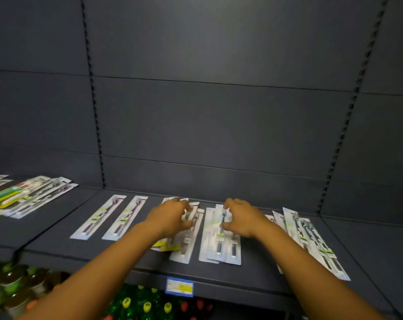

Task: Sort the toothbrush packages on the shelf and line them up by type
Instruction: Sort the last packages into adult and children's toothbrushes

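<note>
- Looking down from the head view, we see toothbrush packages lying flat on the dark shelf (369, 245): two singles (96, 218) side by side at the left, a loose overlapping middle stack (186, 239), a right-of-centre stack (221, 241), and a fanned group (311, 239) further right.
- Our left hand (172, 218) rests on the middle stack with fingers curled round the top pack's edge.
- Our right hand (242, 218) pinches a pack in the right-of-centre stack between thumb and fingers.
- We judge these blister cards light, thin, slightly bendy and slick on each other, so gripping the long edges near the middle should keep them from sliding or fanning.
- A mixed pile (29, 197) sits well apart at far left.
</note>
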